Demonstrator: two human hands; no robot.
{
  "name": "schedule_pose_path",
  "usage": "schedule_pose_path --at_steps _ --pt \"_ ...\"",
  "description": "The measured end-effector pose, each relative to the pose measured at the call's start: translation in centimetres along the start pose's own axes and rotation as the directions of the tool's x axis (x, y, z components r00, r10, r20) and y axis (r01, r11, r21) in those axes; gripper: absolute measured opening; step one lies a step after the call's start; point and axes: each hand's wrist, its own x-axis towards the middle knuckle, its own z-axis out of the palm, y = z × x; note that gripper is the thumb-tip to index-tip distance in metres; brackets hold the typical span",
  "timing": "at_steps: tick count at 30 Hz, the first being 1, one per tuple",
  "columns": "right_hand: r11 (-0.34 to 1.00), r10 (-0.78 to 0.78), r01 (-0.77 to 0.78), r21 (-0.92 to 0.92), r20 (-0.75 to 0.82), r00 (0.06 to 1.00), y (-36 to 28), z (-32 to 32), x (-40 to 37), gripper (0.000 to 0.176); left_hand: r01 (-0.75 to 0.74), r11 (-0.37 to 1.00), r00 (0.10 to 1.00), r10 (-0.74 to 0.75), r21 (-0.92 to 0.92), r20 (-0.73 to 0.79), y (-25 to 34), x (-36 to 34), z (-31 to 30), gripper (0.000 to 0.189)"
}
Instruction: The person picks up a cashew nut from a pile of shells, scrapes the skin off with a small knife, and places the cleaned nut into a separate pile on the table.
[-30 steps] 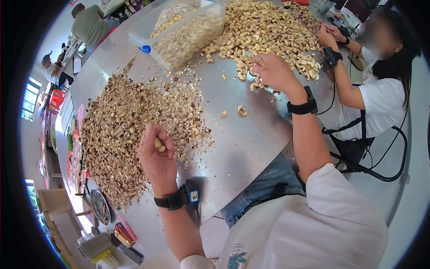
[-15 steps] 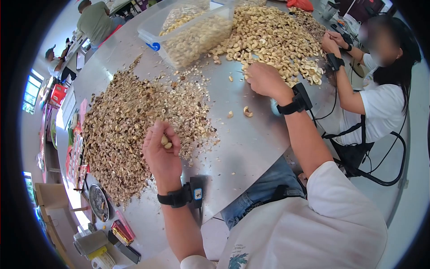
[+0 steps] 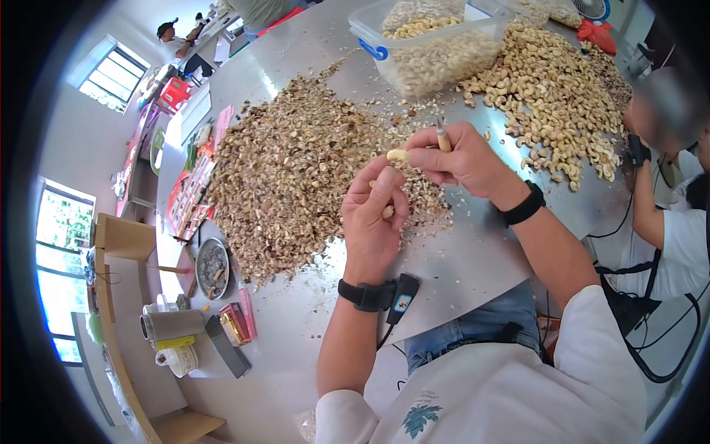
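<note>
My left hand [image 3: 373,222] is closed over a couple of cashew nuts, just in front of the big heap of brown cashew shells and skins [image 3: 296,163]. My right hand [image 3: 462,157] has come in beside it. It pinches a pale cashew nut [image 3: 397,155] at its fingertips and also grips a small tool with a wooden handle [image 3: 441,138]. The fingertips of both hands nearly touch above the metal table [image 3: 444,274]. A pile of peeled cashews [image 3: 562,96] lies at the far right.
A clear plastic tub of cashews [image 3: 436,41] stands at the back. Another person [image 3: 669,192] in a white shirt works at the right edge. To the left are a round dish [image 3: 212,266], a cup, packets and cardboard boxes [image 3: 118,244].
My right hand left the peeled cashew pile and moved in to my left hand, carrying a nut. The camera view swung to the left.
</note>
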Motion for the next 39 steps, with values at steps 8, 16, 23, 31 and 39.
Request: schedule_pose_path --at_steps 8,16,23,31,39 --pt "0.931 -0.308 0.299 -0.210 -0.012 0.951 4.4 1.3 0.5 0.015 0.006 1.000 0.999 -0.006 0.012 -0.033 -0.5 0.6 -1.7 0.016" --pt "0.927 -0.176 0.143 -0.347 -0.064 0.982 5.3 1.1 0.1 0.028 0.032 0.998 0.989 -0.024 0.055 -0.145 -0.9 0.7 -0.6 0.012" --pt "0.726 -0.231 0.130 -0.676 -0.061 0.971 3.0 1.3 -1.4 0.044 0.045 0.998 0.991 -0.052 -0.051 -0.127 -0.3 0.8 -1.4 0.016" --pt "0.513 -0.548 0.412 -0.753 0.082 0.833 4.4 1.7 -1.1 0.012 0.045 0.999 0.987 -0.048 -0.019 -0.152 -0.4 0.8 -0.7 0.020" --pt "0.464 -0.538 0.443 -0.767 0.154 0.829 4.5 1.4 -1.3 0.009 0.068 0.997 0.989 -0.072 -0.034 -0.126 -0.6 0.6 -1.0 0.019"
